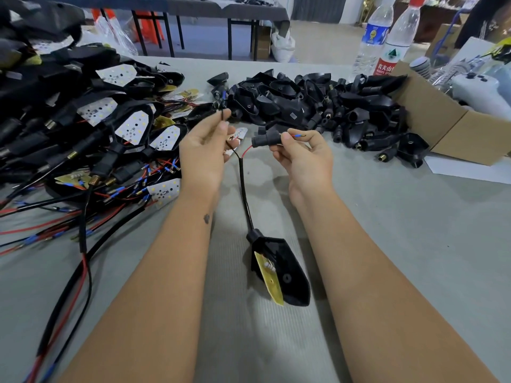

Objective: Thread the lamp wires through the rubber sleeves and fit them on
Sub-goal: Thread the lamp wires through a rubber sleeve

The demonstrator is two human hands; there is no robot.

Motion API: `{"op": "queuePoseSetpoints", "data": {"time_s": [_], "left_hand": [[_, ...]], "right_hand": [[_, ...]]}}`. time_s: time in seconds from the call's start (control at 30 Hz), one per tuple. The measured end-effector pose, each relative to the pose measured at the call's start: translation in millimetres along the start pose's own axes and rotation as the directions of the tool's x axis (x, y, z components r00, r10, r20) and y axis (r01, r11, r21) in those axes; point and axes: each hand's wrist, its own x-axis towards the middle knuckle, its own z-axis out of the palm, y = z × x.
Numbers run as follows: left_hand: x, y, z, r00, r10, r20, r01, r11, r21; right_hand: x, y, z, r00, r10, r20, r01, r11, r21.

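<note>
The left hand is held up over the grey counter, and its finger and thumb pinch the tip of a thin black wire. The right hand is just beside it, well shut in its grip around a black rubber sleeve. A red wire goes into the left end of the sleeve, and its tip with a small blue band pokes out on the right, pinched by the right fingertips. The black wire and the red wire meet below the hands and join one thick black cable. The cable runs down between the two arms to a black lamp shell that lies on the counter. A yellow board sits tilted in the shell. On the left of the counter is a big heap of lamps with white light boards, and lots of red and black wires trail from them toward the near edge. Behind the hands lies a pile of loose black rubber sleeves and shells. At the right stands an open cardboard box, with a white sheet of paper under its near side. Two clear plastic bottles stand at the far edge, one with a blue label and one with a red label. Far behind there is another table with dark legs.
</note>
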Motion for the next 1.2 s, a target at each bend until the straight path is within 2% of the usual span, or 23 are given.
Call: {"op": "queuePoseSetpoints", "data": {"time_s": [0.13, 0.23, 0.3, 0.47, 0.67, 0.8, 1.2], "left_hand": [[0.2, -6.3, -1.4, 0.994, 0.095, 0.048, -0.104, 0.957, 0.271], [-1.0, -8.7, -5.5, 0.99, 0.126, 0.064, -0.141, 0.86, 0.49], [-2.3, -10.4, -6.7, 0.982, 0.154, 0.111, -0.19, 0.796, 0.574], [-5.3, -8.8, -4.1, 0.965, 0.181, 0.188, -0.26, 0.748, 0.61], [-7.8, -6.4, -3.6, 0.967, 0.194, 0.165, -0.255, 0.728, 0.637], [-7.3, -4.7, -4.9, 0.95, 0.261, 0.17, -0.307, 0.69, 0.655], [-9.3, -5.4, -6.4, 0.913, 0.374, 0.165, -0.322, 0.412, 0.852]], "right_hand": [[0.2, -2.2, -1.3, 0.999, 0.031, -0.01, -0.031, 0.997, 0.068], [1.6, -5.5, -4.2, 0.997, 0.08, -0.021, -0.076, 0.986, 0.151], [2.1, -6.6, -4.5, 0.994, 0.102, -0.025, -0.096, 0.978, 0.186], [2.5, -5.9, -3.8, 0.993, 0.116, -0.033, -0.107, 0.973, 0.204], [4.5, -5.4, -4.3, 0.991, 0.126, -0.047, -0.111, 0.966, 0.233], [6.3, -5.6, -5.9, 0.987, 0.15, -0.06, -0.125, 0.946, 0.3], [6.0, -5.4, -7.2, 0.992, 0.124, 0.025, -0.126, 0.968, 0.215]]}}
